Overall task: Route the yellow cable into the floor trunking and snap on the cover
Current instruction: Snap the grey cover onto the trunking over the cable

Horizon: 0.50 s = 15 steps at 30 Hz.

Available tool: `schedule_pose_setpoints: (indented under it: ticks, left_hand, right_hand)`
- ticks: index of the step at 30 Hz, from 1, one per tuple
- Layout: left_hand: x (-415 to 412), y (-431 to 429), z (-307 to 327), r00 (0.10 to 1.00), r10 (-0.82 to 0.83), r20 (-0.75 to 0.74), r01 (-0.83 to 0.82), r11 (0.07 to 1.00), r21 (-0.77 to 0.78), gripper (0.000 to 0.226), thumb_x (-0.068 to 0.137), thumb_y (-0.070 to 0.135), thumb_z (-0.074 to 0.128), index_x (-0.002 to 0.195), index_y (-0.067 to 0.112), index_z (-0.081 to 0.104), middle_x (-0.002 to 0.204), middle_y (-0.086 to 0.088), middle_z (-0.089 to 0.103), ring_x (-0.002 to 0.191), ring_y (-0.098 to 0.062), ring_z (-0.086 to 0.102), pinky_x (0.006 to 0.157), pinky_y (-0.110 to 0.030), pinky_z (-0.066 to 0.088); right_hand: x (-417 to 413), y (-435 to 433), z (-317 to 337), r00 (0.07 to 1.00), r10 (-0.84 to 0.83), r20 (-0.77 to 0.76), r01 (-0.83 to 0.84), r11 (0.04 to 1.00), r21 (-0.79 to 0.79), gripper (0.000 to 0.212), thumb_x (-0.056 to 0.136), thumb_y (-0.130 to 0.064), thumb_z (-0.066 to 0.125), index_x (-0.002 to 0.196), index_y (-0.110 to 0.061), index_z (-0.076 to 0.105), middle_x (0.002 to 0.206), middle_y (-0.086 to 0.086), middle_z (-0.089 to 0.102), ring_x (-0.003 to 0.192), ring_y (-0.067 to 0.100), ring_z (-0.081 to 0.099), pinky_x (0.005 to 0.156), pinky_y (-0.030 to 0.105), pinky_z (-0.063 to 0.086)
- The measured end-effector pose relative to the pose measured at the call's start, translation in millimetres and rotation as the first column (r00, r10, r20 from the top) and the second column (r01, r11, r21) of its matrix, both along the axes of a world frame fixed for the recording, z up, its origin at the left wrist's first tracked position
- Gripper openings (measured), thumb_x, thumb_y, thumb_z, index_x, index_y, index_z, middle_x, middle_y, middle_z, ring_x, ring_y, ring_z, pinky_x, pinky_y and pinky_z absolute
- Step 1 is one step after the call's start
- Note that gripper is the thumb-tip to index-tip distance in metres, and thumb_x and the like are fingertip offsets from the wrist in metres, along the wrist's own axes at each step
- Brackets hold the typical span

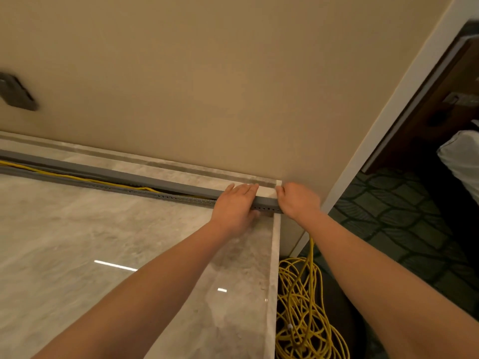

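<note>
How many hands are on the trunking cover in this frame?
2. The left hand presses flat on the cover near its right end; the right hand is at the very end, by the wall corner.

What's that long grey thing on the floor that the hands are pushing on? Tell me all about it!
It is the grey cover, a long, straight strip that looks like plastic. It lies over the slotted floor trunking beside the wall. Near the corner the left hand and right hand press on its end. Farther left it sits off the channel, so the yellow cable shows inside.
</note>
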<state>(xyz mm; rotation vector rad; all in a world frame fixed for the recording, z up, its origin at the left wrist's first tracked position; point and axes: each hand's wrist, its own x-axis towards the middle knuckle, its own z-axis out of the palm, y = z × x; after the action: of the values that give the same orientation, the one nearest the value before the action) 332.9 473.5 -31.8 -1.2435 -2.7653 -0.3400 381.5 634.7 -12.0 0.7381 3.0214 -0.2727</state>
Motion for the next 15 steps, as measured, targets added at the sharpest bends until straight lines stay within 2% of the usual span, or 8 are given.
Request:
schedule_pose_setpoints:
  ticks: [4, 6, 9, 15]
  left_hand:
    - [-3, -27, 11, 0.995, 0.092, 0.043, -0.095, 0.994, 0.053, 0.064, 0.093, 0.039, 0.056, 0.148, 0.015, 0.031, 0.147, -0.002, 0.044, 0.134, -0.021, 0.041, 0.116, -0.036, 0.024]
    - [-5, -44, 17, 0.989, 0.130, 0.069, -0.135, 0.989, 0.067, 0.063, 0.093, 0.038, 0.056, 0.147, 0.016, 0.032, 0.144, -0.002, 0.047, 0.130, -0.022, 0.044, 0.111, -0.036, 0.033]
    - [-9, -74, 26, 0.977, 0.187, 0.102, -0.195, 0.977, 0.080, 0.062, 0.093, 0.036, 0.056, 0.148, 0.018, 0.033, 0.145, 0.000, 0.046, 0.130, -0.023, 0.044, 0.102, -0.036, 0.043]
    - [-23, -135, 34, 0.961, 0.246, 0.122, -0.255, 0.965, 0.064, 0.063, 0.093, 0.036, 0.056, 0.148, 0.019, 0.031, 0.144, -0.001, 0.048, 0.129, -0.022, 0.047, 0.097, -0.035, 0.045]
  right_hand:
    - [-9, -23, 8, 0.995, 0.075, -0.061, -0.081, 0.992, -0.101, 0.032, 0.097, -0.026, 0.038, 0.100, -0.010, 0.065, 0.106, 0.014, 0.067, 0.095, 0.033, 0.062, 0.075, 0.038, 0.049]
    - [-16, -44, 13, 0.989, 0.131, -0.066, -0.139, 0.982, -0.128, 0.029, 0.094, -0.023, 0.042, 0.106, -0.014, 0.067, 0.116, 0.013, 0.067, 0.104, 0.034, 0.061, 0.083, 0.038, 0.051]
    - [-25, -81, 22, 0.981, 0.192, -0.022, -0.194, 0.973, -0.126, 0.036, 0.092, -0.025, 0.045, 0.124, -0.022, 0.061, 0.131, 0.006, 0.062, 0.121, 0.030, 0.056, 0.097, 0.039, 0.047]
    - [-48, -143, 31, 0.970, 0.242, -0.021, -0.242, 0.954, -0.177, 0.040, 0.093, -0.025, 0.046, 0.131, -0.022, 0.056, 0.136, 0.005, 0.059, 0.123, 0.028, 0.055, 0.098, 0.039, 0.047]
